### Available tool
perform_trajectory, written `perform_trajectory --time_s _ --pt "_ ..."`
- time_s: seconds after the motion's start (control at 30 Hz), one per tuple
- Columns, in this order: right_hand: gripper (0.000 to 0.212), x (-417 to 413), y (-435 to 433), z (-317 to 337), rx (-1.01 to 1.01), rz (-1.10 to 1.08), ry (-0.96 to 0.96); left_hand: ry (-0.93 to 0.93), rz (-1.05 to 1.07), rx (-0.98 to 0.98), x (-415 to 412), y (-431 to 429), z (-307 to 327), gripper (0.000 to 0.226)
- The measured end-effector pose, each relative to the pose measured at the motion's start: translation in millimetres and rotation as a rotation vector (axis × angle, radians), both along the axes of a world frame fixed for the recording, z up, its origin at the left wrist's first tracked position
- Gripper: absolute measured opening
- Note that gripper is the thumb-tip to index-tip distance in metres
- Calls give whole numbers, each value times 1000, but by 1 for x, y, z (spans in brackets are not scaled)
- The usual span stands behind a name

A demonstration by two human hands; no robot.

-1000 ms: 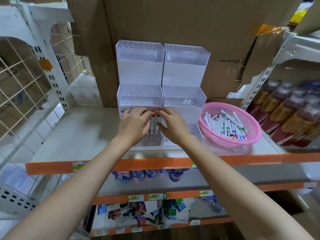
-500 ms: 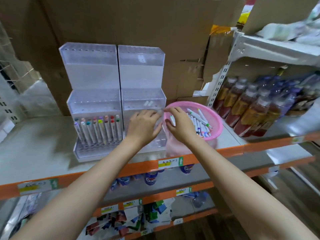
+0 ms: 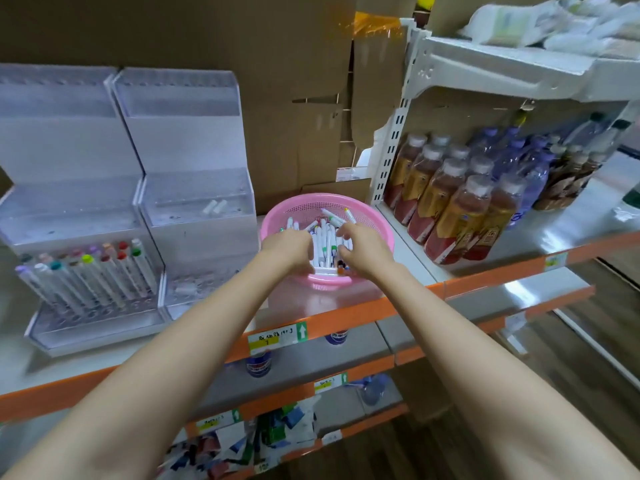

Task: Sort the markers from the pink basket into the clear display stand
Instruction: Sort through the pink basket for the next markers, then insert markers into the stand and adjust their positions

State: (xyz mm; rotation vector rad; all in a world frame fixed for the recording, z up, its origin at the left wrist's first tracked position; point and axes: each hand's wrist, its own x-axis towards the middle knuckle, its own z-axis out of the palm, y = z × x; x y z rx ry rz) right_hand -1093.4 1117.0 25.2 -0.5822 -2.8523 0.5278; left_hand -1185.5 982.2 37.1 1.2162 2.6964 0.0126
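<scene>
**Shelf station: marker pick-up at the basket**

Shelf (image 3: 20,362) with an orange front edge carries the work, backed by brown cardboard (image 3: 207,36). Bottled drinks (image 3: 450,202) fill the bay to the right.

The pink basket (image 3: 304,204) sits just right of the clear display stand (image 3: 194,209) and holds a loose, criss-crossed pile of markers (image 3: 325,237). Other markers, the standing markers (image 3: 90,275), lean in the stand's left unit with their caps up.

Finding: the step in hand appears to be gathering a fresh batch.

Recommendation: take only a few, line the barrels up parallel, and check that the caps face one way before lifting. A tangled handful would likely spill.

Pose: both forearms reach forward and converge over the basket. The left hand (image 3: 289,249) and right hand (image 3: 363,252) are knuckles-up, with fingers curled down into the pile. I cannot tell whether either hand has a marker secured.
</scene>
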Motion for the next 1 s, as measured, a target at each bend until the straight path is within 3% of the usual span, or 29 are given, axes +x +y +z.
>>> perform_trajectory --time_s 0.13,0.27,0.33,0.43,0.57,0.67,0.73,0.83,1.0 --pt "23 -13 9 -8 -8 70 -81 -72 -37 -85 -7 11 -2 19" --pt "12 -24 14 -10 -53 119 -80 81 -83 -103 -8 16 -2 11" --pt "20 -28 16 -11 -80 141 -91 154 -77 -75 -9 17 -1 21" --pt "42 -32 19 -13 -36 210 -123 164 -55 -11 -13 20 -1 25" --pt "41 -35 19 -13 -50 243 -160 162 10 159 -19 19 -9 39" --pt "34 -37 20 -14 -124 186 -100 228 138 325 -19 17 -15 37" --pt "19 -37 19 -12 -143 130 -63 176 225 314 -16 19 -13 34" --pt "33 -37 20 -11 -128 117 -92 42 206 184 -9 25 -13 42" --pt "24 -35 19 -14 -139 111 -86 -68 234 185 -7 29 -15 45"
